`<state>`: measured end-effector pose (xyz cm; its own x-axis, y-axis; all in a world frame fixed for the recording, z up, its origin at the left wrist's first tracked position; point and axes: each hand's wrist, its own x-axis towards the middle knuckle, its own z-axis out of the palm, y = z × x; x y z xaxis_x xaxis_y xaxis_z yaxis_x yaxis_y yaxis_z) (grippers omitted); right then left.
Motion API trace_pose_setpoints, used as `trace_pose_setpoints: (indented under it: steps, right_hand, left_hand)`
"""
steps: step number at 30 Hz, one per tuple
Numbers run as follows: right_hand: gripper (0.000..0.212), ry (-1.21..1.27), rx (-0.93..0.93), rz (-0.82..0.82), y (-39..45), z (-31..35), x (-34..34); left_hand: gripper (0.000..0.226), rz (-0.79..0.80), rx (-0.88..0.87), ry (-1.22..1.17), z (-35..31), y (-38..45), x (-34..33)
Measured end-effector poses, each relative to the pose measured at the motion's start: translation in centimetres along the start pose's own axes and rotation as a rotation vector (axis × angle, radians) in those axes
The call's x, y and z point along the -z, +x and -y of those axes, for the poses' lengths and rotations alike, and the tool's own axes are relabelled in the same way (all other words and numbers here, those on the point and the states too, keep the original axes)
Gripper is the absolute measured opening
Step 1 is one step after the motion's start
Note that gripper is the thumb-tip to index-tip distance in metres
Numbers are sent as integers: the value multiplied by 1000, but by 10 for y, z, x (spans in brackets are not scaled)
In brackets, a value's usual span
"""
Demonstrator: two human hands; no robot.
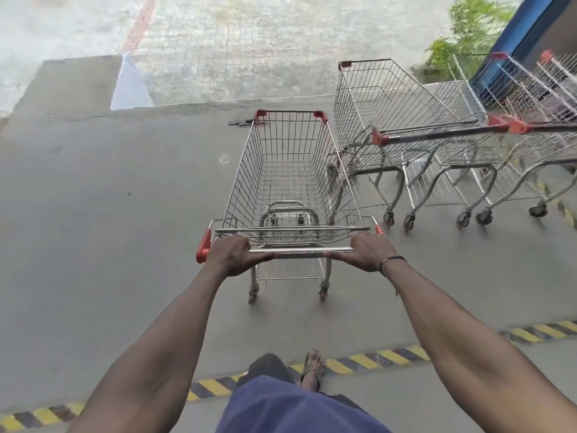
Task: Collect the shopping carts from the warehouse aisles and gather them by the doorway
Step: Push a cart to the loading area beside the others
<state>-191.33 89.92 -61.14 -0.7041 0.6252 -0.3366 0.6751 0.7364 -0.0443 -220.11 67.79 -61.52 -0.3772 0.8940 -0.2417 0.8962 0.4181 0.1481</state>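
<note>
An empty wire shopping cart (288,170) with red corner caps stands straight ahead of me on grey concrete. My left hand (232,254) grips the left end of its metal handle bar (301,250). My right hand (370,253), a dark band on its wrist, grips the right end. To the right stands a row of several more wire carts (415,120), side by side with their handles toward me.
A yellow-and-black striped strip (362,360) crosses the floor under my feet. Beyond the concrete slab lies paved ground (249,48). A blue post (518,42) and a green plant (468,32) stand at the far right behind the carts. Open concrete lies to the left.
</note>
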Motion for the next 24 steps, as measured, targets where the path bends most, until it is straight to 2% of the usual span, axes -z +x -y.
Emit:
trace_pose_setpoints:
  steps: [3, 10, 15, 20, 24]
  right_hand:
    - [109, -4, 31, 4, 37, -16, 12]
    - [93, -15, 118, 18, 120, -36, 61]
    - [112, -17, 161, -3, 205, -54, 78]
    - [91, -31, 164, -30, 267, -59, 104]
    - [90, -23, 149, -22, 318, -66, 119]
  left_hand:
    - [97, -7, 31, 2, -1, 31, 6]
    - [99, -21, 99, 22, 3, 107, 28]
    - [97, -22, 135, 28, 17, 175, 48]
    - [99, -22, 137, 23, 40, 241, 68]
    - [104, -31, 123, 3, 55, 293, 82]
